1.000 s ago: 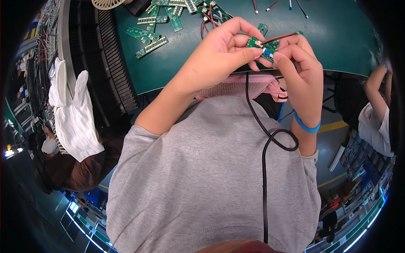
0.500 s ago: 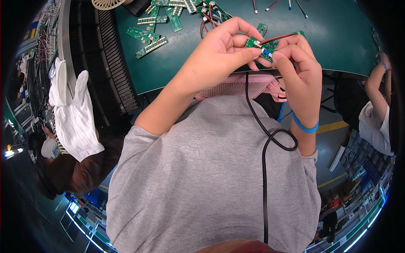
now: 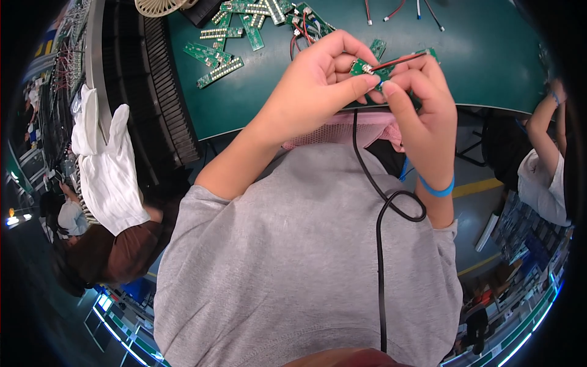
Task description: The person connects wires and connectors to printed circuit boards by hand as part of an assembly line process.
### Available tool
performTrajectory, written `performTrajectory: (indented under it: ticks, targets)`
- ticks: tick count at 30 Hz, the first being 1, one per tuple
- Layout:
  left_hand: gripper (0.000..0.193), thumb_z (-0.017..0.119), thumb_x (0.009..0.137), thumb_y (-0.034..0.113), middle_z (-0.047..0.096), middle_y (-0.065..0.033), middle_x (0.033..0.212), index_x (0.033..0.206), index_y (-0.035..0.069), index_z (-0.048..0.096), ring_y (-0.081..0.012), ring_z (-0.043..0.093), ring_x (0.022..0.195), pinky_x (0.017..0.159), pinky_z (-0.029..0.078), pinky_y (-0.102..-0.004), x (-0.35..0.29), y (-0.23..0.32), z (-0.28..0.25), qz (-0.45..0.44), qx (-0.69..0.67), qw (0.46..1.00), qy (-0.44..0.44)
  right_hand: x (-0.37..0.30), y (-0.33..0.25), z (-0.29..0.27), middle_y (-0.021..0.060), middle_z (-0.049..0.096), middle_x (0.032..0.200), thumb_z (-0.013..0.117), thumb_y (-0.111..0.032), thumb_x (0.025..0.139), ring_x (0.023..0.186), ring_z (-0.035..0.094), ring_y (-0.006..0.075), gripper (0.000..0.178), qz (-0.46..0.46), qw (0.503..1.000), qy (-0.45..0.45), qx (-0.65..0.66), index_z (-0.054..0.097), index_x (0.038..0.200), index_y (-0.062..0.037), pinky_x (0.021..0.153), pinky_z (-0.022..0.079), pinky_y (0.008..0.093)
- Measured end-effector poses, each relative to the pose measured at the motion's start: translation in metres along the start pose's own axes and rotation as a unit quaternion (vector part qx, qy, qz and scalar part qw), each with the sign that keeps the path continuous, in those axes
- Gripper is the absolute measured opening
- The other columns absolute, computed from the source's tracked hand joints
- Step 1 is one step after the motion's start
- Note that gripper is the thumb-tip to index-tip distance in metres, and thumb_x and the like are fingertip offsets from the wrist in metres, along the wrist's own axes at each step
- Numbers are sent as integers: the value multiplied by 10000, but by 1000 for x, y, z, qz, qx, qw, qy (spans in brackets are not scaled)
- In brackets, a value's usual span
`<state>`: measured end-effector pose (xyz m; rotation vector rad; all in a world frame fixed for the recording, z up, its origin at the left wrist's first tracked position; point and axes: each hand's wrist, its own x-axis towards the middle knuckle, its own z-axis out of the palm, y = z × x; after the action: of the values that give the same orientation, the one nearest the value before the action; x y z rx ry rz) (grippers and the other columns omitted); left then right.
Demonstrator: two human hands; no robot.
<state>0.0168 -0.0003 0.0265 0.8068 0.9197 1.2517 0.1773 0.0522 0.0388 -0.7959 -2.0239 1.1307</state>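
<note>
A green circuit board (image 3: 359,66) is held up over the table's near edge. My left hand (image 3: 321,82) is closed on its left end, thumb in front and fingers behind. My right hand (image 3: 422,95) grips the board farther right, fingers curled around it. A red-and-black wire pair (image 3: 400,59) runs from a white plug on the board toward my right fingers. Between the two thumb tips a small blue connector (image 3: 381,84) shows; the thumbs partly hide it. Behind my hands another small green board (image 3: 378,47) lies on the table.
On the green table (image 3: 244,101) lie a pile of circuit boards (image 3: 252,32) and several loose wire leads (image 3: 419,9). A black ribbed rack (image 3: 162,92) borders the left side. White gloves (image 3: 110,159) and a person's arm (image 3: 544,119) appear at the sides. A black cable (image 3: 380,257) hangs over my shirt.
Both hands have come closer together, with the right shifted left and its thumb moved onto the blue connector. The board has moved slightly left, and the connector is more covered.
</note>
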Motion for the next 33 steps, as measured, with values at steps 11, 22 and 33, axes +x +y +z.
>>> performTrajectory:
  ticks: [11, 22, 33]
  targets:
    - [236, 563, 817, 1, 498, -7, 849, 1001, 49, 423, -42, 498, 678, 561, 401, -165, 0, 3, -19, 21, 3, 999, 32, 11, -12, 15, 124, 559, 915, 586, -37, 777, 803, 557, 203, 72, -43, 999, 18, -11, 569, 814, 23, 659, 443, 262]
    - [299, 626, 749, 95, 553, -88, 921, 1034, 54, 545, -182, 530, 624, 586, 438, -299, -23, 28, -81, 116, 613, 721, 302, 89, 36, -21, 89, 609, 778, 608, -182, 802, 582, 556, 128, 313, 127, 982, 105, -93, 535, 1016, 33, 528, 430, 268]
    - [234, 629, 750, 97, 458, -137, 985, 966, 44, 555, -320, 560, 822, 705, 468, -360, -53, 3, -119, 14, 635, 705, 316, 160, 20, -27, 29, 567, 696, 502, -119, 882, 572, 505, 90, 143, -45, 947, 133, 287, 557, 877, 13, 540, 386, 193]
